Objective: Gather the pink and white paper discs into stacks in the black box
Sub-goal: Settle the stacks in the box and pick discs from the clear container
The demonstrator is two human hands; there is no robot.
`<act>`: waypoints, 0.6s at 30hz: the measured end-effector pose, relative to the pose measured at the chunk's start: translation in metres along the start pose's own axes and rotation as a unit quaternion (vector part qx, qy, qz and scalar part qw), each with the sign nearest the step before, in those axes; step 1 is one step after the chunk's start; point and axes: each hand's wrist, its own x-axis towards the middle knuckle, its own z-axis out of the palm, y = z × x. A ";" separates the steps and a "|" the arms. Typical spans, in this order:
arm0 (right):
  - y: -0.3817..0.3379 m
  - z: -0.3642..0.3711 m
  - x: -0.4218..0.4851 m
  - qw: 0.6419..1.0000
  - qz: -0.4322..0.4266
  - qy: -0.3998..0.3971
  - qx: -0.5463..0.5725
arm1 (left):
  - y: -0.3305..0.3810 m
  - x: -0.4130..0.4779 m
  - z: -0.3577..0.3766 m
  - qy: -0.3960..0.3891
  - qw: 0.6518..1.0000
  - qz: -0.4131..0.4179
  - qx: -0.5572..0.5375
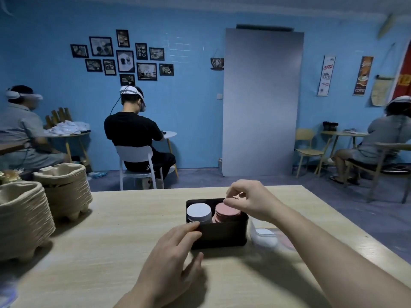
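Note:
A black box (222, 234) stands on the wooden table (111, 241) in front of me. Inside it a stack of white paper discs (199, 211) sits on the left and a stack of pink paper discs (226, 213) on the right. My right hand (246, 201) hovers over the pink stack, its fingertips pinching the top pink discs at their far edge. My left hand (173, 250) rests against the box's near left corner, fingers touching its front wall and the thumb lying on the table.
Right of the box a clear plastic container (266, 237) holds white and pink discs. Two piles of brown pulp cup trays (62, 192) stand at the table's left. Several seated people work at small tables across the room.

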 end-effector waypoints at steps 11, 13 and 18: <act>0.071 -0.054 -0.044 0.991 0.065 -0.106 -0.054 | 0.077 0.067 0.054 -0.063 0.993 0.054 -0.088; 0.083 -0.051 -0.043 0.983 0.067 -0.149 -0.080 | 0.082 0.066 0.067 -0.078 0.992 0.046 -0.088; 0.104 -0.039 -0.037 0.954 0.058 -0.266 -0.125 | 0.079 0.056 0.081 -0.100 0.990 0.074 -0.070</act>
